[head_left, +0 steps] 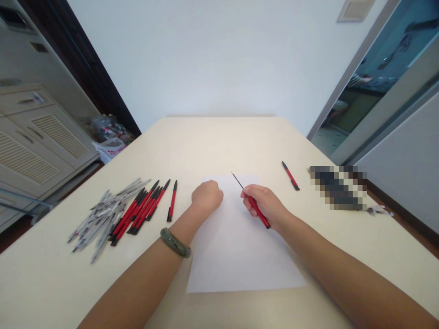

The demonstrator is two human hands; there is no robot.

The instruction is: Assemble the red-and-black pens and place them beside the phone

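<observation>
My right hand [262,201] grips a red pen barrel [258,212] above the paper. A thin dark refill [236,179] sticks out of the barrel's front end, pointing up and left. My left hand [207,199] is closed over the paper's upper left side; whatever its curled fingers hold, if anything, is hidden. A green bangle [175,243] circles the left wrist. Under both hands lies a white sheet of paper [240,260]. Nearest the left hand, a single red pen with black ends [172,201] rests on the table.
Several red pens [137,212] are piled at left, beside a heap of clear pen refills or tubes [103,219]. One red pen [290,176] lies at right, near a pixelated dark item [338,188]. The table [222,141] meets a wall at the back.
</observation>
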